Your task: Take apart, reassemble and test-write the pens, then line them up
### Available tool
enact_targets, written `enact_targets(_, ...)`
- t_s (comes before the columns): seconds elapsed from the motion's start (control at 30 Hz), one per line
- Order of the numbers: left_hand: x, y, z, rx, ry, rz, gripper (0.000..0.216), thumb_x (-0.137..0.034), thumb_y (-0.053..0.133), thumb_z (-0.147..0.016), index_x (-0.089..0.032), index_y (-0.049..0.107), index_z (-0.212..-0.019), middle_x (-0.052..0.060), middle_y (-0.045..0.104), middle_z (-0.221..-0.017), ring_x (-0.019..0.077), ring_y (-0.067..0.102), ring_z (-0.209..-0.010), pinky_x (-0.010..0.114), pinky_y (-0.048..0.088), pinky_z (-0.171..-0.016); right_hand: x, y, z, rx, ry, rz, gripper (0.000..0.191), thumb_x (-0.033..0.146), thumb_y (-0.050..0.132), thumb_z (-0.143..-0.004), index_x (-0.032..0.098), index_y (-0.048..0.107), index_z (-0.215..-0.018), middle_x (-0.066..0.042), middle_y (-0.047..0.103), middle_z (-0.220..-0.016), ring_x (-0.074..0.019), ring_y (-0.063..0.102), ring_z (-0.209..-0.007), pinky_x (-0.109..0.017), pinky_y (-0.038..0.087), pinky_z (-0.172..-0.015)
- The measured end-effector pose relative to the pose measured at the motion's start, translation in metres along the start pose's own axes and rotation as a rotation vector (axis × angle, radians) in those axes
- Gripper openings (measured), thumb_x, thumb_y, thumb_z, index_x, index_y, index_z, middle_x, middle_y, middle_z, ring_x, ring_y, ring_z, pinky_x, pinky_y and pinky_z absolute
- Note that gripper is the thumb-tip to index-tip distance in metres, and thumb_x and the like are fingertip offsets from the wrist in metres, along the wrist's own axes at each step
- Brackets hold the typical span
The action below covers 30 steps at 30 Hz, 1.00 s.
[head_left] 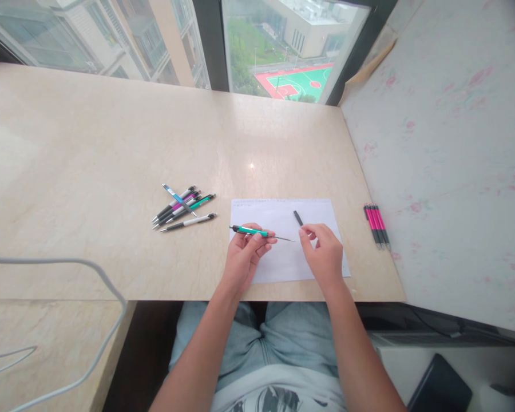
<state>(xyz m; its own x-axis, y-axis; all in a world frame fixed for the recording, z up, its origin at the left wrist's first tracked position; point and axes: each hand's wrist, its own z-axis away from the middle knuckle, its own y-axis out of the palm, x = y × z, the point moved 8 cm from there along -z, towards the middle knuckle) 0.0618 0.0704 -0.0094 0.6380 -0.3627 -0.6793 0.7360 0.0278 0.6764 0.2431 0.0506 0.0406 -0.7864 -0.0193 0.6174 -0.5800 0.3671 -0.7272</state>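
Note:
My left hand (245, 254) is closed around the green barrel (251, 230) of a ballpoint pen. The barrel lies nearly level, and a thin dark refill (283, 238) sticks out of its right end, bare. Just beyond the refill's tip is my right hand (324, 252), its thumb and forefinger pressed together; what they pinch, if anything, is too small to make out. A black pen grip piece (298, 218) lies on the white paper (283, 269), right above the right fingertips. Both hands are over this sheet, which has faint writing along its top edge.
Left of the paper lies a loose pile of several pens (182, 206) in white, purple, blue and green. Several pink and black pens (376, 226) stand side by side near the patterned wall (446, 171). A grey cable (98, 269) loops across the left front. Windows border the back edge.

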Motion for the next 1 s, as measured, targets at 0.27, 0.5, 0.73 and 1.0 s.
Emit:
enact_targets(0.27, 0.002, -0.005, -0.002, -0.035, -0.013, 0.002, 0.023, -0.026, 0.074, -0.083, -0.019, 0.059, -0.099, 0.007, 0.075, -0.096, 0.0127, 0.072, -0.082, 0.021, 0.053, -0.073, -0.024, 0.025, -0.016, 0.057, 0.115, 0.319, 0.015, 0.028, 0.056, -0.087, 0.022, 0.069, -0.092, -0.004, 0.069, -0.09, -0.0212, 0.061, -0.085, -0.03, 0.038, -0.064)
enact_targets(0.5, 0.001, -0.007, -0.002, -0.066, -0.022, 0.017, 0.027, -0.026, 0.076, -0.081, -0.02, 0.058, -0.1, 0.006, 0.075, -0.094, 0.0135, 0.071, -0.081, 0.023, 0.053, -0.073, -0.036, 0.004, -0.023, -0.106, 0.203, 0.311, 0.019, 0.03, 0.054, -0.086, 0.02, 0.069, -0.092, -0.005, 0.068, -0.086, -0.0202, 0.058, -0.078, -0.03, 0.032, -0.061)
enact_targets(0.73, 0.001, -0.007, -0.001, -0.071, -0.025, 0.017, 0.028, -0.027, 0.077, -0.079, -0.02, 0.059, -0.1, 0.006, 0.075, -0.095, 0.0139, 0.071, -0.082, 0.024, 0.052, -0.074, -0.042, 0.011, -0.019, -0.072, 0.247, 0.352, 0.022, 0.033, 0.056, -0.086, 0.021, 0.07, -0.098, -0.007, 0.068, -0.093, -0.0207, 0.057, -0.082, -0.03, 0.028, -0.059)
enact_targets(1.0, 0.001, -0.008, -0.001, -0.073, -0.008, 0.024, 0.027, -0.027, 0.076, -0.08, -0.019, 0.06, -0.099, 0.007, 0.075, -0.094, 0.0134, 0.071, -0.08, 0.023, 0.052, -0.073, -0.042, 0.013, -0.019, -0.043, 0.24, 0.333, 0.02, 0.031, 0.057, -0.087, 0.022, 0.07, -0.099, -0.006, 0.068, -0.096, -0.0201, 0.058, -0.084, -0.03, 0.031, -0.061)
